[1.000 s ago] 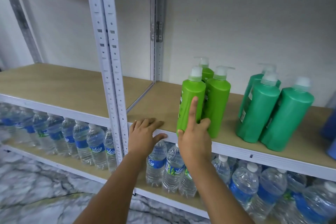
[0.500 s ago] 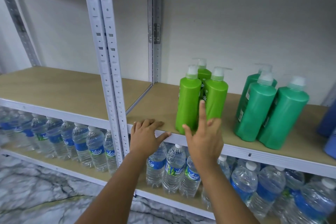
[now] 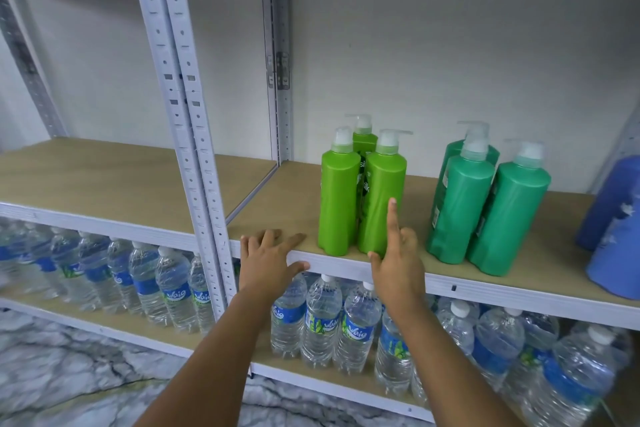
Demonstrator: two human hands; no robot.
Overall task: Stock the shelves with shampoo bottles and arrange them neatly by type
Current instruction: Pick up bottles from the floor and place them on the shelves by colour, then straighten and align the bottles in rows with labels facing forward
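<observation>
On the lower shelf (image 3: pixel 104 329) we see rows of water bottles (image 3: pixel 173 291), upright, clear water inside, caps up. Our left hand (image 3: pixel 268 262) rests flat on the front edge of the upper shelf (image 3: pixel 485 282), fingers spread, holding nothing. At its 2 o'clock stand three light green shampoo bottles (image 3: pixel 337 198), close together, long axes upright, pump spouts pointing right. Our right hand (image 3: pixel 398 265) is open, its index finger straight up against the front right bottle. At 3 o'clock from these stand three darker green bottles (image 3: pixel 507 211), leaning slightly in the picture. Farthest right, blue bottles (image 3: pixel 613 236) are partly cut off.
</observation>
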